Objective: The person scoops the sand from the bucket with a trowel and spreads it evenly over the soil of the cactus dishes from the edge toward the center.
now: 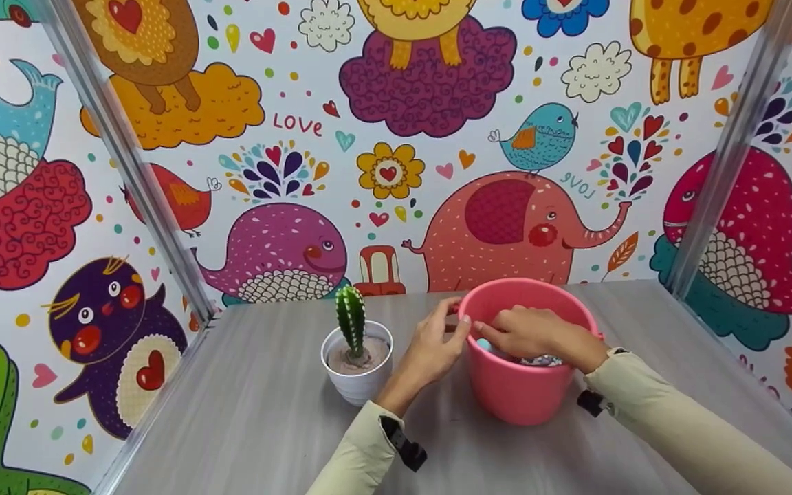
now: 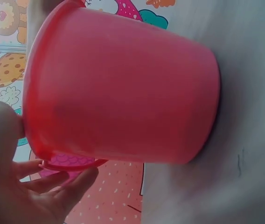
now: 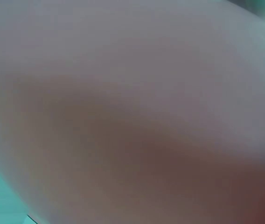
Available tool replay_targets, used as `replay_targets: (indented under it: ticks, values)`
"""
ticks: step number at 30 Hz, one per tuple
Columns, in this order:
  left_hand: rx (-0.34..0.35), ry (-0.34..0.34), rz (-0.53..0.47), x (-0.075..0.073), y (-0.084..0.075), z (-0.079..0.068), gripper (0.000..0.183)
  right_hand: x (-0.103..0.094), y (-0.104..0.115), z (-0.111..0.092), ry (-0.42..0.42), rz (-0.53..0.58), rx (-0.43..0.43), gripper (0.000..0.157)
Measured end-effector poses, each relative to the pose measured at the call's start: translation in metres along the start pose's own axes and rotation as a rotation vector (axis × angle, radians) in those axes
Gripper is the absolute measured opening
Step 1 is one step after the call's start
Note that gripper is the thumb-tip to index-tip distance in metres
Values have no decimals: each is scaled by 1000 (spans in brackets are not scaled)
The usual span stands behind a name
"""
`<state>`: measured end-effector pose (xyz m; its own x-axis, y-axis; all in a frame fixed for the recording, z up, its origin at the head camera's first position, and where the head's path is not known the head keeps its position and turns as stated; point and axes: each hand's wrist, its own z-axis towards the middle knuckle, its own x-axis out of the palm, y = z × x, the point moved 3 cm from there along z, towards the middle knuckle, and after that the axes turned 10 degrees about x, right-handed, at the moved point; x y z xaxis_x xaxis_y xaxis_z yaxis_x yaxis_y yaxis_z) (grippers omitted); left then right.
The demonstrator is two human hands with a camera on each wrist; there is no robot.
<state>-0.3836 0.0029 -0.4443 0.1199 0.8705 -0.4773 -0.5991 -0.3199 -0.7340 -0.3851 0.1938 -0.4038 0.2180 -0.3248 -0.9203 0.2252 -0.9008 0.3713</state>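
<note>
In the head view, a tall pink plastic bucket (image 1: 523,395) stands upright on a grey wood-grain desk (image 1: 272,419), at 4 o'clock from the centre. The left hand (image 1: 432,349) grips it at the rim's 9 o'clock, thumb at the edge. The right hand (image 1: 530,333) reaches inside, near a pale-blue rounded object (image 1: 484,344); whether its fingers hold anything, I cannot tell. Off the bucket's 9 o'clock, a ribbed white pot (image 1: 358,383) bears a green ridged cactus (image 1: 350,322).

In the left wrist view, the bucket appears sideways, base towards 3 o'clock; at 8 o'clock, the left thumb touches the rim and bent fingers meet a thin pink handle (image 2: 79,166).

In the right wrist view, a blurred, unidentifiable grey-brown surface (image 3: 123,116) nearly fills everything, with teal at 8 o'clock.
</note>
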Motion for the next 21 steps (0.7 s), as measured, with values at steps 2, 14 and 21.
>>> replay_targets:
  ticks: [2, 14, 21]
  values:
    - [5, -18, -21, 2, 2, 0, 44, 2, -2, 2, 37, 7, 14, 53]
    - [-32, -58, -225, 9, 9, 1, 42, -3, -9, -1, 209, 39, -29, 72]
    - [-48, -64, -233, 10, 11, 0, 41, -18, -9, -13, 284, -14, -12, 57]
